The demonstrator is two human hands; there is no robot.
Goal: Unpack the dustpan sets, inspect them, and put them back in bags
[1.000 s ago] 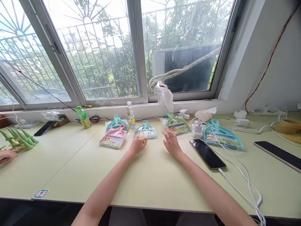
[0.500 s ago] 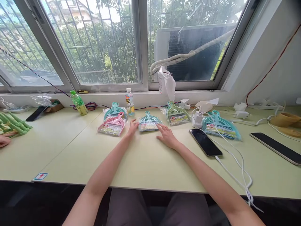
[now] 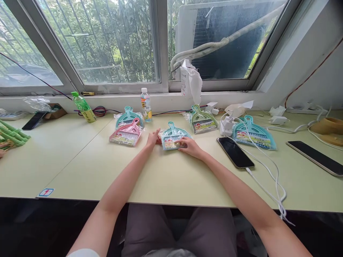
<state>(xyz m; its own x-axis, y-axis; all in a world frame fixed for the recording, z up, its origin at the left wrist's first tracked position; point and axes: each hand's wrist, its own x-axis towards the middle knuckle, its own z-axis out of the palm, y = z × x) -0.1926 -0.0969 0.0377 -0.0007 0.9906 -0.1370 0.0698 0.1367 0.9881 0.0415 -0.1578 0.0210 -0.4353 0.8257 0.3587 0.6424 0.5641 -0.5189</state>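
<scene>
A teal dustpan and brush set (image 3: 174,134) in clear plastic wrapping is between my hands at the middle of the table. My right hand (image 3: 189,147) pinches its lower right part, thumb below and fingers on the wrapping. At its left edge, my left hand (image 3: 153,138) has its fingers closed on the wrapping, the fingertips partly hidden. Just left of that hand, a pink wrapped dustpan set (image 3: 127,134) overlaps another teal one (image 3: 128,115). A green wrapped set (image 3: 203,120) is behind on the right.
A drink bottle (image 3: 146,106) stands behind the sets, and a green-capped bottle (image 3: 84,107) leans farther left. On the right are a phone (image 3: 235,152) with white cables (image 3: 276,182), another teal set (image 3: 253,135) and a second phone (image 3: 314,157). Another person's hand shows at far left by green stalks (image 3: 12,134).
My fingers have closed on the middle teal set, which has turned slightly and shifted a little to the right. The camera view has tilted downward.
</scene>
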